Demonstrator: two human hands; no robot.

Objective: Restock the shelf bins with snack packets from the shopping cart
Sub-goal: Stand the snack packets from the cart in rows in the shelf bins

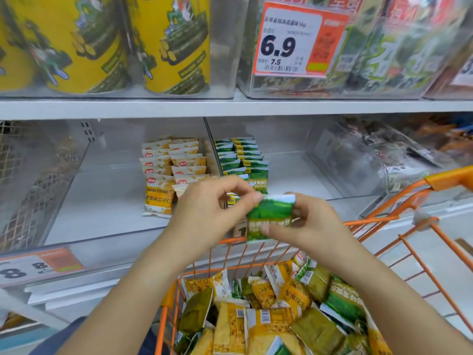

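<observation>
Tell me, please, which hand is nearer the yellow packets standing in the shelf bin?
Left hand: it is right beside the yellow packets. The right hand is farther right.

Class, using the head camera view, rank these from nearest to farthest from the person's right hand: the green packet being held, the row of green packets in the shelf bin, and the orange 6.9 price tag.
1. The green packet, pinched in the right hand and also held by the left hand.
2. The row of green packets, in the bin just behind the hands.
3. The 6.9 price tag, on the upper shelf, above.
</observation>
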